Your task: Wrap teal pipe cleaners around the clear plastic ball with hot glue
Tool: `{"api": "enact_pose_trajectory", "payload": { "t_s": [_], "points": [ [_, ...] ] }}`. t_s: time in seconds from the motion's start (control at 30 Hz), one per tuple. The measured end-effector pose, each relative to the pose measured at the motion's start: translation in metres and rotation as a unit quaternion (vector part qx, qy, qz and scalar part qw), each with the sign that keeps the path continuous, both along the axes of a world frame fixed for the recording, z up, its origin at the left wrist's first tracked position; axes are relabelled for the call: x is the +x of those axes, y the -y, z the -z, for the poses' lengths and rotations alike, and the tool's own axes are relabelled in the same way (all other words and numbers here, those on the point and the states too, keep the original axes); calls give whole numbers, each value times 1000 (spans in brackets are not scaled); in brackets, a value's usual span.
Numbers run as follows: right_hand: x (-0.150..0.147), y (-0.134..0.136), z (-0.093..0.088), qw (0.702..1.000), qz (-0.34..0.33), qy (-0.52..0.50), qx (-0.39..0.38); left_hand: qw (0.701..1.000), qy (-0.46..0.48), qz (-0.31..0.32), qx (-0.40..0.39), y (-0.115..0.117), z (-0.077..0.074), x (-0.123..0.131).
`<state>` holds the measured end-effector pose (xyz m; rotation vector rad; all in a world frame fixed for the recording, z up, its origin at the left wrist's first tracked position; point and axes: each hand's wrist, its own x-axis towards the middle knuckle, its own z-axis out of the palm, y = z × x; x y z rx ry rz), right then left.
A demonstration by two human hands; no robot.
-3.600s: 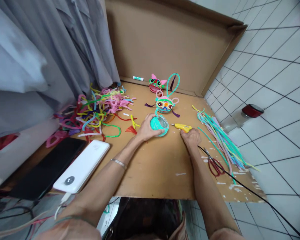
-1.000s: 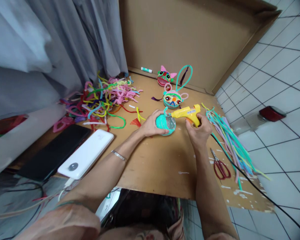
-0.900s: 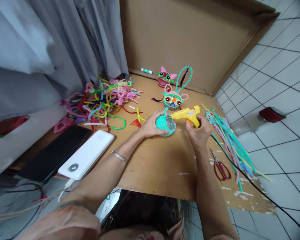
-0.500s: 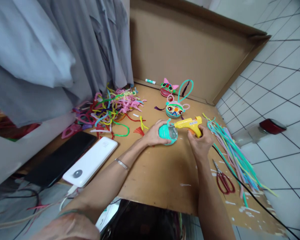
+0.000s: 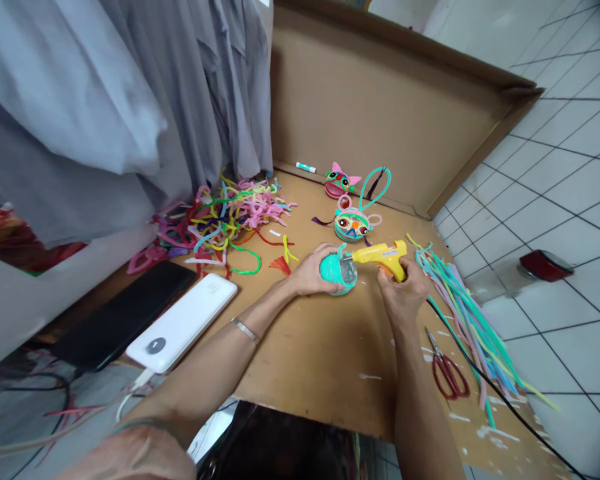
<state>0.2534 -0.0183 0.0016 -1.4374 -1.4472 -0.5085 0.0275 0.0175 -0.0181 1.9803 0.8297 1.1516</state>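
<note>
My left hand [image 5: 314, 272] is wrapped round a small clear cup [image 5: 350, 273] whose side is wound with turquoise pipe cleaner [image 5: 331, 269]. The cup lies tilted, one round face turned to the right, and a loose end of the pipe cleaner sticks up from it. In my right hand [image 5: 403, 288] is a yellow hot glue gun [image 5: 380, 256], fingers closed round its handle. Its nozzle points left and meets the cup's upper rim; whether glue comes out is too small to tell. Beyond the cup sits a decorated animal face [image 5: 351, 225] with pink ears and a turquoise loop.
Tangled pipe cleaners [image 5: 240, 207] lie at the left, straight ones [image 5: 473, 320] at the right. Red-handled scissors [image 5: 447, 370] and the gun's black cord [image 5: 505, 399] are near my right arm. A white power bank [image 5: 185, 323] and black phone-like slab [image 5: 125, 313] lie left.
The whole view has shifted slightly, with things sitting a little lower and further right. My hands keep the same hold on the cup and glue gun, the nozzle still at the rim.
</note>
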Motion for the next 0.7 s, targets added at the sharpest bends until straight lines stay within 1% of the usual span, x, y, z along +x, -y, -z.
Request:
{"api": "enact_pose_trajectory", "payload": {
  "t_s": [0.1,0.23,0.33,0.47,0.7],
  "points": [
    [-1,1,0,1000,4,7,7,1000,-2,2,6,0,0,1],
    [0,1,-1,1000,-9,16,9,1000,-2,4,10,-1,2,2],
    [2,1,-1,1000,-15,10,-4,1000,-5,2,14,0,1,1],
    [1,2,0,999,-5,-7,-31,1000,-11,0,6,2,-2,0],
    [-1,4,-3,1000,5,-12,-26,1000,-15,-2,6,2,-2,1]
  ]
}}
